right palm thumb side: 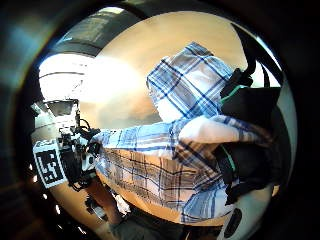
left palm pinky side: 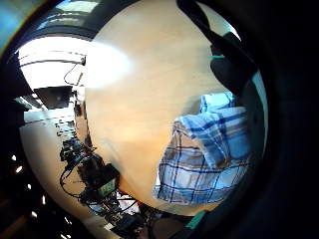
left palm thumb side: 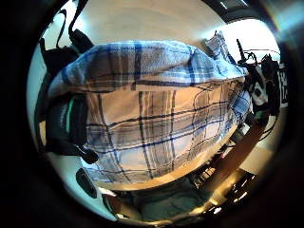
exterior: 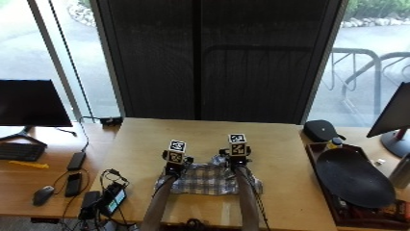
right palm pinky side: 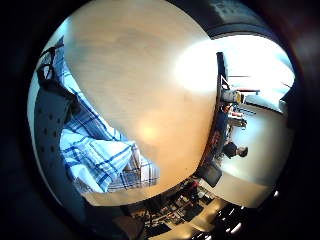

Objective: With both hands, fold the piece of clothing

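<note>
A blue and white plaid shirt (exterior: 208,180) lies bunched on the wooden table (exterior: 205,139) near its front edge. My left hand (exterior: 174,166) holds the shirt's far edge at the left, and my right hand (exterior: 237,161) holds it at the right. In the left thumb side palm view the plaid shirt (left palm thumb side: 156,114) drapes over my curled fingers (left palm thumb side: 64,123). The right thumb side palm view shows a fold of the shirt (right palm thumb side: 200,135) wrapped over my fingers (right palm thumb side: 247,125). Part of the shirt (left palm pinky side: 209,159) (right palm pinky side: 100,155) hangs between palms and table.
A phone and cables (exterior: 106,197) lie at the table's left front corner. A side desk at the left carries a monitor (exterior: 32,103), a mouse (exterior: 44,194) and a keyboard (exterior: 19,151). On the right stand a black tray (exterior: 352,180) and a black case (exterior: 322,130).
</note>
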